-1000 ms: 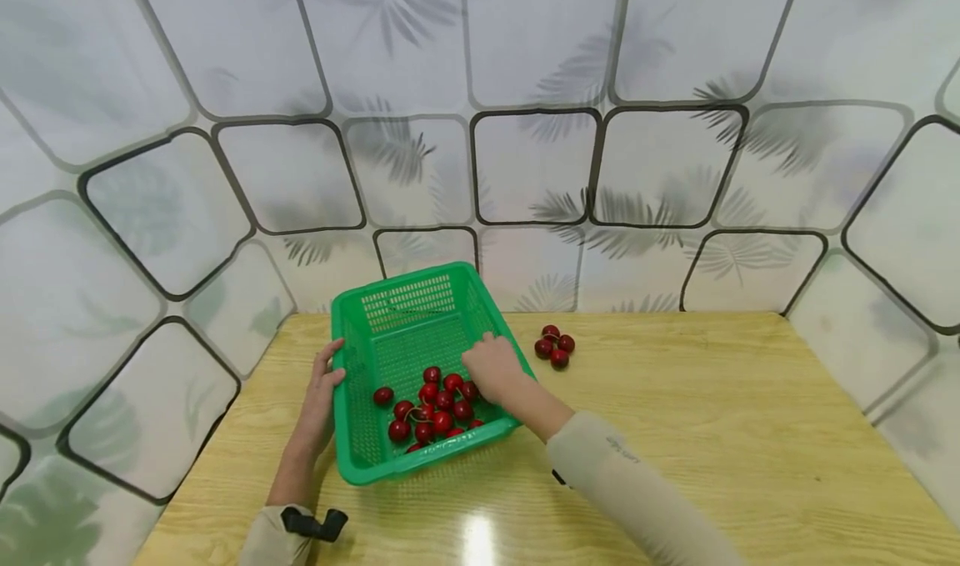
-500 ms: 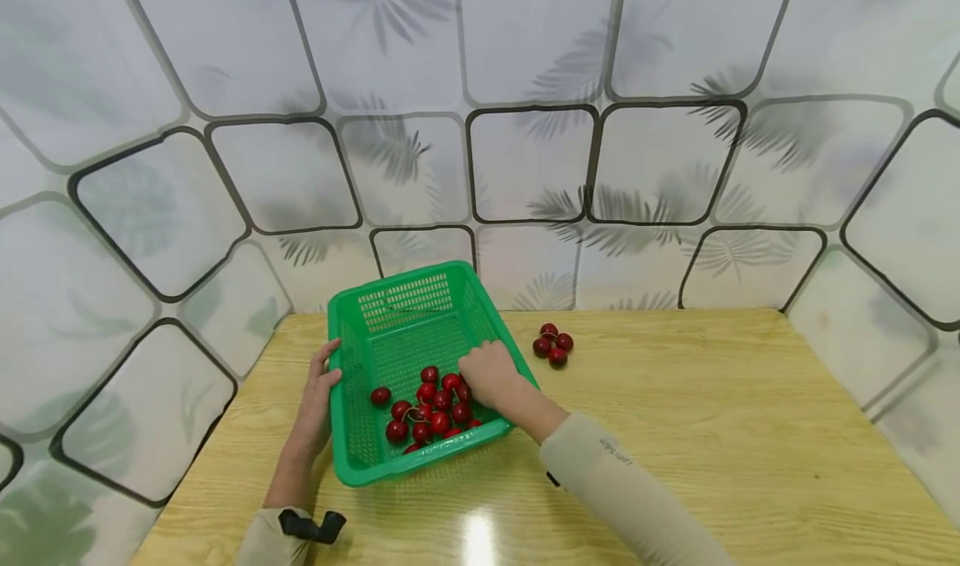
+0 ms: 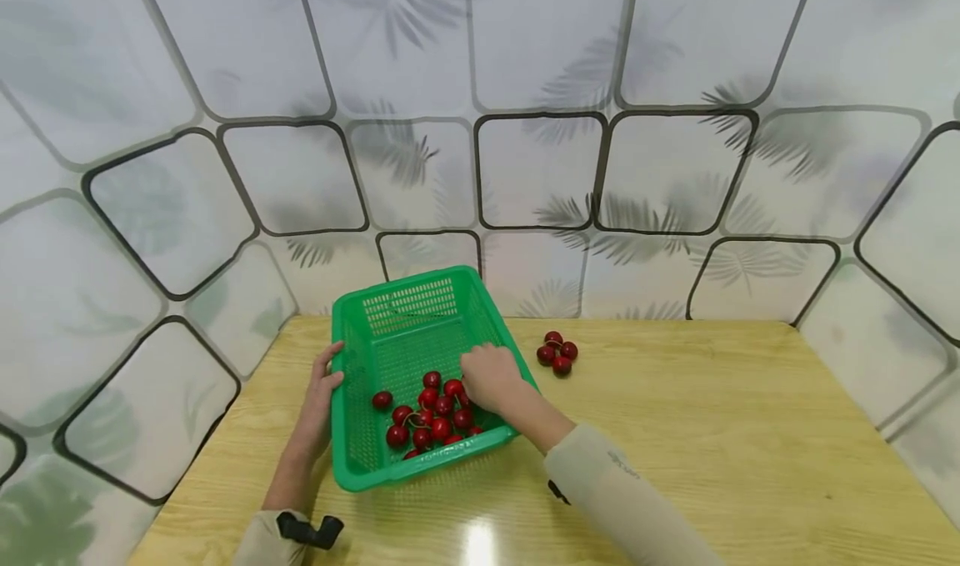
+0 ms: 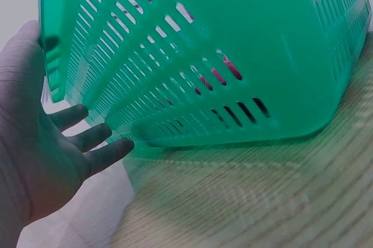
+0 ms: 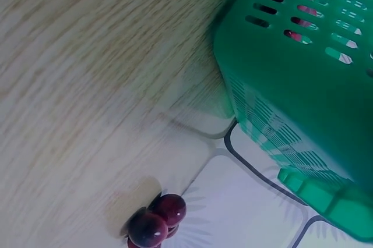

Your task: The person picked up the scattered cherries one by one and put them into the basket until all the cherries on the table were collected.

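A green plastic basket (image 3: 405, 353) stands on the table with several red cherries (image 3: 441, 428) gathered at its near side. My left hand (image 3: 313, 399) is at its left rim. In the left wrist view that hand (image 4: 49, 149) has its fingers extended against the outer wall, and the thumb is up by the rim. My right hand (image 3: 491, 376) reaches over the right rim into the basket, knuckles up, beside the cherries. Its fingertips are hidden, so what they hold does not show. The right wrist view shows the basket's outside (image 5: 280, 79), not the hand.
A small cluster of several cherries (image 3: 557, 353) lies on the wooden table (image 3: 697, 433), right of the basket. It also appears low in the right wrist view as dark cherries (image 5: 148, 227). A patterned curtain-like backdrop (image 3: 540, 166) rises behind the table.
The view shifts slightly. Compared with a second ago, my right hand sits a little lower in the basket beside the cherries. The left hand and the basket stay in place.
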### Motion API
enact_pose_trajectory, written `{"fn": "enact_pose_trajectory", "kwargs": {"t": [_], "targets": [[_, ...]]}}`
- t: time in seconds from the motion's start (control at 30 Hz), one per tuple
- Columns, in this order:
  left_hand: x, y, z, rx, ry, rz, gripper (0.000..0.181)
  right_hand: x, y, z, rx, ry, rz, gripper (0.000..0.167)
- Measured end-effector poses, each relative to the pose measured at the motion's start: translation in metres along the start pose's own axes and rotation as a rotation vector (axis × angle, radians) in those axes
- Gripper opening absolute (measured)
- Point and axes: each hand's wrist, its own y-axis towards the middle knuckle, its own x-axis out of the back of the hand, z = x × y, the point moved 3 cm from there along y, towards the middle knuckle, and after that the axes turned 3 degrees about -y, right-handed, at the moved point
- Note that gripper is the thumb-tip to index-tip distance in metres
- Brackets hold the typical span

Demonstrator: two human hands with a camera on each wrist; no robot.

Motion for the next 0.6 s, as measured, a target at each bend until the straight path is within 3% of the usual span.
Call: {"fn": "enact_pose_trajectory", "kwargs": {"t": [0.1,0.2,0.3,0.37,0.47,0.6], "targets": [[0.003,-0.001,-0.002,0.005,0.006,-0.012,0.046,0.004,0.001,-0.001,-0.009,0.125,-0.111,0.019],[0.004,-0.003,-0.003,0.018,0.012,-0.017,0.047,0.011,-0.001,-0.006,-0.051,0.350,-0.222,0.016],[0.003,-0.004,-0.002,0.030,0.023,-0.013,0.047,0.023,-0.006,-0.021,-0.149,0.604,-0.285,0.017],[0.002,-0.003,-0.001,0.030,0.031,-0.009,0.048,0.033,-0.008,-0.037,-0.230,0.718,-0.309,0.020],[0.000,-0.001,0.000,0.020,0.021,-0.011,0.048,0.040,-0.008,-0.069,-0.319,0.732,-0.318,0.024],[0.001,0.001,0.001,0.012,0.005,-0.010,0.047,0.026,-0.009,-0.109,-0.377,0.603,-0.214,0.024]]}}
